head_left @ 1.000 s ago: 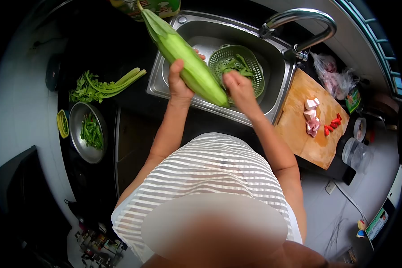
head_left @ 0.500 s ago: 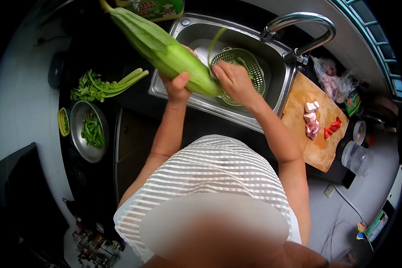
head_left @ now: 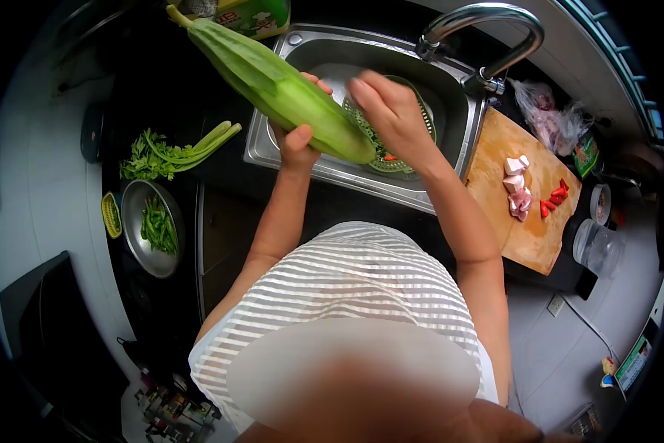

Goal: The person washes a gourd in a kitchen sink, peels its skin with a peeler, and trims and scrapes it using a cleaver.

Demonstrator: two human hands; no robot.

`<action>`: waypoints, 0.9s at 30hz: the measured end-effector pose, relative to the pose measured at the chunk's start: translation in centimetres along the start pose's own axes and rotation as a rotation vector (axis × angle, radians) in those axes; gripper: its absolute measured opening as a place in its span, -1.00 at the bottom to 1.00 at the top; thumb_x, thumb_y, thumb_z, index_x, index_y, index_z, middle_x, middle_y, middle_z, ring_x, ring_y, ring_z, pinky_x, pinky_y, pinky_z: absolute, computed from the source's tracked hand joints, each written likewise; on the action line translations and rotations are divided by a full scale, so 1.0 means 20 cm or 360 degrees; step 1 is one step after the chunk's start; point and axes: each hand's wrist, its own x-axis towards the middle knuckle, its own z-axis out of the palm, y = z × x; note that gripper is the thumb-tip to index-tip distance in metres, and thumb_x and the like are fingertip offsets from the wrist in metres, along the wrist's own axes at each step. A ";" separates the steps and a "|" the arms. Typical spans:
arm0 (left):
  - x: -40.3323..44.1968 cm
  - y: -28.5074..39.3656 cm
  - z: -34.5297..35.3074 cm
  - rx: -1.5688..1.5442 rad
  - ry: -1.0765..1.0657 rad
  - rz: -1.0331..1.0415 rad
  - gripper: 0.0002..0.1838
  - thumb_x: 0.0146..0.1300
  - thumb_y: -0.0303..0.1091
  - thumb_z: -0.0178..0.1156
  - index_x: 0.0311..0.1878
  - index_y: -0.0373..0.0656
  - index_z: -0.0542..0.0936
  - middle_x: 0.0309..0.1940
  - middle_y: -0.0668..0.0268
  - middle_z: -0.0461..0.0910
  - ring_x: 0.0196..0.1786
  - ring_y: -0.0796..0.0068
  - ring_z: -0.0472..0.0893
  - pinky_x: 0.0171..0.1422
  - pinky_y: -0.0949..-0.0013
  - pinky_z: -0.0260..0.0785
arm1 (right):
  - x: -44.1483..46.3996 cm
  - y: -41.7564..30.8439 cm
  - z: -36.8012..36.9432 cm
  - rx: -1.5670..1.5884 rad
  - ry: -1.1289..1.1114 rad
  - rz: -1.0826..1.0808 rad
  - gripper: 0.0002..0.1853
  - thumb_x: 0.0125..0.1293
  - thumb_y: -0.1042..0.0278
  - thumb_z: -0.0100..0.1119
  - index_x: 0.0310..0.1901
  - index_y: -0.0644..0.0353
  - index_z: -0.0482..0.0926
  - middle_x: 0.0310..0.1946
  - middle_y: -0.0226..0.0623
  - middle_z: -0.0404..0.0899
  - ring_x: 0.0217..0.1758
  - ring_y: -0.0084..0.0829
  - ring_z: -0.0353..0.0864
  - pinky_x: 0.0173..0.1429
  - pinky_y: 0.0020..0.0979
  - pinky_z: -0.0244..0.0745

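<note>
Gourd (head_left: 276, 87), long, green and ridged lengthwise, is held up clear of the table (head_left: 214, 107), slanting from its stalk (head_left: 178, 16) at upper left to a rounded, paler end over the sink (head_left: 398, 193). Handling, as judged: fairly heavy, firm and not inclined to bend, flesh liable to bruise; the darker ridged portion should give purchase, the paler portion is probably slick. Advised hold: from beneath, below mid-length, since the weight appears to lie toward the thick end; the stalk is unsuitable as a sole hold.

The left grip (head_left: 296, 148) conforms: wrapped around the lower half, thumb on the near side, fingertips showing on the far side. The right grip (head_left: 395, 118), fingers curled, is raised over the green colander (head_left: 397, 166), apparently apart from the gourd; blur prevents determining whether it has hold of anything.

Against the frame half a second earlier: gourd and left grip substantially unchanged; the right grip sits higher and blurred, and the thin green strip then standing beside it no longer shows.
</note>
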 end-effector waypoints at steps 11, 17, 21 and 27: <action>0.05 0.07 -0.07 0.0202 0.0046 0.0186 -0.33 -0.24 -0.24 0.18 0.03 -0.24 0.24 -0.17 0.10 0.38 -0.19 0.35 0.44 -0.15 0.35 0.38 | -0.20 0.48 0.01 -0.0655 -0.0272 0.0224 -0.72 0.25 0.21 -0.15 -0.42 0.24 0.45 -0.52 -0.05 0.47 -0.40 -0.04 0.46 -0.32 -0.14 0.34; 0.08 0.06 -0.13 0.0038 0.0323 0.0095 -0.33 -0.15 -0.16 0.16 0.06 -0.24 0.25 -0.12 0.11 0.38 -0.14 0.27 0.46 -0.11 0.30 0.40 | -0.59 0.90 -0.23 -0.1429 -0.0398 0.0707 -0.66 0.25 0.14 -0.15 -0.44 0.25 0.47 -0.48 0.00 0.51 -0.34 0.01 0.48 -0.26 -0.09 0.34; 0.07 0.04 -0.15 -0.0134 0.0291 -0.0275 -0.30 -0.02 0.02 0.02 0.13 -0.26 0.24 0.02 0.16 0.32 0.02 0.23 0.41 0.03 0.20 0.33 | -0.39 0.63 -0.16 -0.0776 -0.0113 0.0577 -0.68 0.24 0.19 -0.12 -0.45 0.29 0.47 -0.55 -0.03 0.50 -0.43 -0.09 0.50 -0.33 -0.20 0.35; -0.04 -0.03 -0.12 -0.0257 0.0190 -0.0368 -0.39 -0.05 -0.08 0.08 0.02 -0.30 0.28 -0.12 0.12 0.37 -0.13 0.34 0.45 -0.11 0.32 0.39 | 0.10 -0.01 0.05 -0.0224 0.0044 -0.0084 -0.73 0.23 0.24 -0.09 -0.46 0.29 0.45 -0.64 -0.09 0.43 -0.57 -0.15 0.43 -0.44 -0.27 0.29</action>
